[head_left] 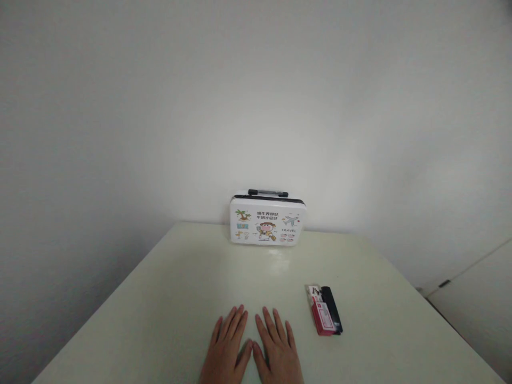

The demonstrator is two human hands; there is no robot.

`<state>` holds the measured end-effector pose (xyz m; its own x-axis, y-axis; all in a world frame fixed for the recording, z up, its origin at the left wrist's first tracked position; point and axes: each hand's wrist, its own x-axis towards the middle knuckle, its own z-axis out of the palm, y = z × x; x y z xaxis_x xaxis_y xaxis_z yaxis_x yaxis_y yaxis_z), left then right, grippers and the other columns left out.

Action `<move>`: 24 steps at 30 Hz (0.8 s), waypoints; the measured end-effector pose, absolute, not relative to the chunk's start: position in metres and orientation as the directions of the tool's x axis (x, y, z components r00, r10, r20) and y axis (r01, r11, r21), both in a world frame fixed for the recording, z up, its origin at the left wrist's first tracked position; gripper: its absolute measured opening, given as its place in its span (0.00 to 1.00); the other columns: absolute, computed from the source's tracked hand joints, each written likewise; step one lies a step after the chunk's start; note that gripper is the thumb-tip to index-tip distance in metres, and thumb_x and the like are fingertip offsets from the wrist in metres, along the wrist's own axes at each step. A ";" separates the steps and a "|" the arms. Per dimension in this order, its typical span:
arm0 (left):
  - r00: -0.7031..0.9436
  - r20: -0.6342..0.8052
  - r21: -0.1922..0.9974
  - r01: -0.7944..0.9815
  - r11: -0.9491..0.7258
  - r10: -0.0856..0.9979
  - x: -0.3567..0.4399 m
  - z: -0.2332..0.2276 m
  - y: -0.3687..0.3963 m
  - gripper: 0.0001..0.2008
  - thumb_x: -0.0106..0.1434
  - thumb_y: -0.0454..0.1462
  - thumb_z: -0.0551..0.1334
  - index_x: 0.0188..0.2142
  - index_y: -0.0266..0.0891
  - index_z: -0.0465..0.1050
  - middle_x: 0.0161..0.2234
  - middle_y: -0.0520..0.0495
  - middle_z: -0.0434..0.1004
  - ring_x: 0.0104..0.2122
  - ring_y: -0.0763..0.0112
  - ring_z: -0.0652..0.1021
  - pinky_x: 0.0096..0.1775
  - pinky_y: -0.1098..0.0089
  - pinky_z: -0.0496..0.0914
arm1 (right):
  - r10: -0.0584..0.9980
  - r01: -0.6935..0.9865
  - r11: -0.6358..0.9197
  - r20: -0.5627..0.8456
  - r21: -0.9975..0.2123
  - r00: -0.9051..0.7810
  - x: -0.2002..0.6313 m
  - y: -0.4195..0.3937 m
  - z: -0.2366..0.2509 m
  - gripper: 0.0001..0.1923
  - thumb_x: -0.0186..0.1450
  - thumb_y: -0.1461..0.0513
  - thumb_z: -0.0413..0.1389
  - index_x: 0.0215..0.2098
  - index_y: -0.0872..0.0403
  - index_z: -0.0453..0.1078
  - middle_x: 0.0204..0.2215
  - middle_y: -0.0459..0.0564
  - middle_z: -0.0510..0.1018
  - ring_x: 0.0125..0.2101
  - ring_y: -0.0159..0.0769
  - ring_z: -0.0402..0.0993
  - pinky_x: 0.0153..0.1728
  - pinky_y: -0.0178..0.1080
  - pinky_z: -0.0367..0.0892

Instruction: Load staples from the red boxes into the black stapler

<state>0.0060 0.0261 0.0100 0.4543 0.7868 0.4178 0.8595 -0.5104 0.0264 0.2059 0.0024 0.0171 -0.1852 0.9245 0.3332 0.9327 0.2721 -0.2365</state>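
Red-and-white box [324, 319], aslant on table [160, 314], just beside long black case [332, 306]. Both lie right of right hand [279, 356].

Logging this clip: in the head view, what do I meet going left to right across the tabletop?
Left hand → right hand → red-and-white box → long black object. The white case is left out: its width overlaps both hands' places.

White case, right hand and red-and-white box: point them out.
White case [268, 222]: head view, on its printed front face.
Right hand [279, 352]: head view, on the back of the hand.
Red-and-white box [324, 318]: head view, on its printed top.
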 end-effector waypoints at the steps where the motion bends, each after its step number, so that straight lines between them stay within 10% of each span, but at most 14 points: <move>1: 0.455 0.417 0.026 0.859 -0.511 0.787 0.006 0.009 0.026 0.33 0.74 0.46 0.53 0.73 0.47 0.43 0.71 0.51 0.54 0.69 0.62 0.61 0.64 0.55 0.62 | 0.924 0.932 0.275 0.334 -0.235 -0.188 0.206 0.002 0.017 0.32 0.73 0.47 0.49 0.72 0.33 0.44 0.70 0.40 0.54 0.68 0.52 0.57 0.63 0.61 0.63; 24: 0.447 0.415 0.044 0.860 -0.508 0.793 0.006 0.015 0.024 0.33 0.74 0.46 0.53 0.73 0.47 0.43 0.71 0.50 0.55 0.68 0.61 0.62 0.64 0.55 0.62 | 0.926 0.929 0.278 0.324 -0.243 -0.192 0.207 0.003 0.019 0.32 0.73 0.48 0.50 0.72 0.33 0.45 0.70 0.39 0.54 0.68 0.53 0.57 0.63 0.61 0.62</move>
